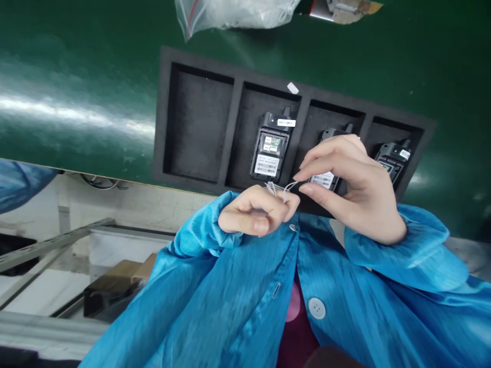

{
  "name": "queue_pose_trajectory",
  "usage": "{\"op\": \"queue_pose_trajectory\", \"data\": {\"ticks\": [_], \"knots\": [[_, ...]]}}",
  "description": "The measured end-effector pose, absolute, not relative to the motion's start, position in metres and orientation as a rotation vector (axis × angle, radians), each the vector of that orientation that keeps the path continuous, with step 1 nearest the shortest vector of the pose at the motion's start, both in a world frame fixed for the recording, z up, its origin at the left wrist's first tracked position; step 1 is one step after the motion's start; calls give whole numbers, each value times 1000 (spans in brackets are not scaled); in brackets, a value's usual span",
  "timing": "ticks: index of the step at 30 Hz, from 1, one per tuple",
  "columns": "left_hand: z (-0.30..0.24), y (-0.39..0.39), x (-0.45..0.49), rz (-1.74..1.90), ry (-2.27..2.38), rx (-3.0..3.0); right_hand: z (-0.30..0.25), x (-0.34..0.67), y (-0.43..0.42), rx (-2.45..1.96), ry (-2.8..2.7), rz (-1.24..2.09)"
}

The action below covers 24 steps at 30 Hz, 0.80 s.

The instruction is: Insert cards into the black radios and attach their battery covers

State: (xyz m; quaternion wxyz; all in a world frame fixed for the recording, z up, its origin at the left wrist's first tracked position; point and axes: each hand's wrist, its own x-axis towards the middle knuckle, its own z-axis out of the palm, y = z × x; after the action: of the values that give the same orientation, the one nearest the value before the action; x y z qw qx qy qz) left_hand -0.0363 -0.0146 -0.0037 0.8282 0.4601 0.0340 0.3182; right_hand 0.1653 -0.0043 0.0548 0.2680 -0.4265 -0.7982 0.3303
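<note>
Inspection is taken from the black foam tray (163, 102), a four-compartment piece resting on the green table (84, 87). At its near edge, both bare hands are raised and stand slightly apart, joined by thin white cords (273, 189). The left hand (259, 208) is curled into a loose fist, with the cords bunched and looped at its fingers; how they pass inside the fist cannot be determined. The right hand (356, 186) pinches a strand between thumb and forefinger and lies in view across the tray's third compartment, counted from the person's left. The cords appear over the tray's near edge, in front of the second compartment; their height above it cannot be judged. The second compartment contains a black device (270, 145) with a stub at its far end, a recess exposing green circuitry, and a white barcode label. A partly covered device (322, 179) lies in the third compartment behind the right hand, and an end device (395, 153), also partly hidden, in the fourth. A small white tag (292, 88) rests at the tray's far rim, above the second compartment. Beyond that rim lies a clear plastic bag (245, 13) with a red line along its side.
</note>
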Motion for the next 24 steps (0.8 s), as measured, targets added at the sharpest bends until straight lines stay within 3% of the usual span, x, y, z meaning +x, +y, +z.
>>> {"op": "queue_pose_trajectory", "data": {"ticks": [12, 24], "knots": [[-2, -14, -45, 535, 130, 1044, 63, 154, 3, -1123, -2276, 949], [-14, -31, -64, 906, 457, 894, 71, 146, 4, -1271, -2138, 770]]}}
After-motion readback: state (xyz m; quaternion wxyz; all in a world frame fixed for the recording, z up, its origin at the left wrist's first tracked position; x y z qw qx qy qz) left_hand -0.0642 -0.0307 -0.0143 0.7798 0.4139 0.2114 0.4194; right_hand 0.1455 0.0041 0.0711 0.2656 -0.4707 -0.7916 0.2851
